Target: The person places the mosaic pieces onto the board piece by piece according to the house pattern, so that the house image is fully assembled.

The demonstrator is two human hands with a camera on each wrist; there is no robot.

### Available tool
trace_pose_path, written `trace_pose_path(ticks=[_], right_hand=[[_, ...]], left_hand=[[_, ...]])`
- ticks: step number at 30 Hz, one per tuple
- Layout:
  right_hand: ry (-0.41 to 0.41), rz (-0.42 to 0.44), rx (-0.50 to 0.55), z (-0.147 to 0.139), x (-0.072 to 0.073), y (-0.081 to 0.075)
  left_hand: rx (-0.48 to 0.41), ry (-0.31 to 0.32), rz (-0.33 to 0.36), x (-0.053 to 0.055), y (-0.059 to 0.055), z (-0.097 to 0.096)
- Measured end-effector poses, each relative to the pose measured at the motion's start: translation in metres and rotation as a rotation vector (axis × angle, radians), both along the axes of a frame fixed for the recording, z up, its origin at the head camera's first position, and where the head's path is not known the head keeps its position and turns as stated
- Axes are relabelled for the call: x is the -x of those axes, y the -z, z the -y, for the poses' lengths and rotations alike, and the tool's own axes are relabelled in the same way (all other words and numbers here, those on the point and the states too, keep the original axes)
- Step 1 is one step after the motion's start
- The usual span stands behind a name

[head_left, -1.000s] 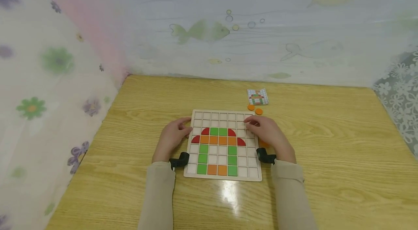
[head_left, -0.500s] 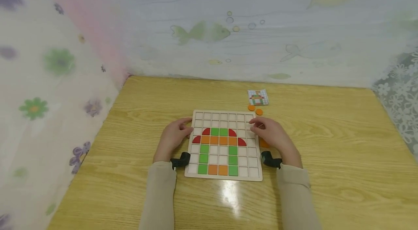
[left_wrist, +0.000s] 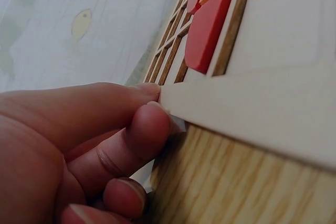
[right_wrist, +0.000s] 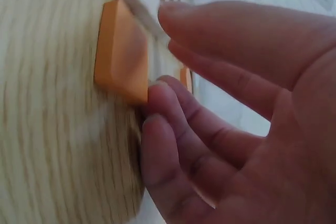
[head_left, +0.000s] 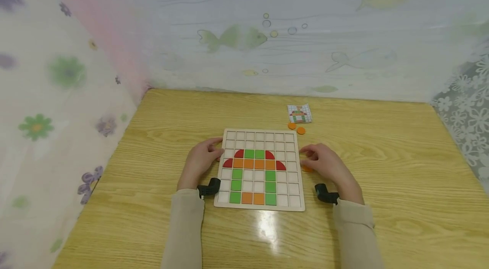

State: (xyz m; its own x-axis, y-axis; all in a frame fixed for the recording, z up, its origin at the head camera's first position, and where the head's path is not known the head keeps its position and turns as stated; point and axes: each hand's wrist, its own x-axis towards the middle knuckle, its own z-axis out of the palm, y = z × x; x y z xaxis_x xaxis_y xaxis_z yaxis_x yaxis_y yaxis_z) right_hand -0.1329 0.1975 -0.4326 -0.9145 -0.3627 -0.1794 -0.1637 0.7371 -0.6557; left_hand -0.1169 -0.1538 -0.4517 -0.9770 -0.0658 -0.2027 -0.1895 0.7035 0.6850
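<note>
A wooden grid board [head_left: 248, 185] lies on the table, holding red, orange and green pieces in a mushroom-like pattern. At its left edge my left hand [head_left: 200, 161] rests with relaxed fingertips against the side; the left wrist view shows the red piece [left_wrist: 209, 32] nearest to them. My right hand [head_left: 326, 163] is just outside the right edge, its thumb and fingers apart with nothing between them. Beside its fingertips an orange tile [right_wrist: 122, 51] lies on the wood, partly covered by the hand in the head view.
Beyond the board's far right corner lie two orange discs [head_left: 301, 130] and a small printed pattern card [head_left: 299, 113]. Dark wrist cameras [head_left: 209, 187] sit on both wrists. A wall with painted fish [head_left: 233, 36] borders the table's back, and a flowered wall [head_left: 68, 69] its left side.
My right hand has moved right, from over the board's upper right squares to beside the orange tile. My left hand has stayed at the left edge; the pieces on the board look unchanged.
</note>
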Motion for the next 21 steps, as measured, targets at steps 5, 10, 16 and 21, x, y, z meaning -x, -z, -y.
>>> trace_pose_path(ticks=[5, 10, 16, 21], right_hand=[[-0.025, 0.02, 0.001, -0.0045, -0.0033, -0.0004], [-0.024, 0.121, 0.0, -0.0074, -0.0071, -0.0045], [-0.04, 0.112, -0.019, -0.0086, -0.0064, -0.0051], [-0.041, 0.097, -0.038, -0.008, -0.0054, -0.0034]], left_hand=[[-0.006, -0.001, 0.007, 0.0, 0.0013, 0.0003], [-0.015, -0.005, 0.009, -0.0001, 0.0018, -0.0001], [-0.026, -0.01, -0.001, -0.0003, 0.0023, 0.0004], [-0.037, -0.014, 0.006, -0.0008, 0.0015, 0.002]])
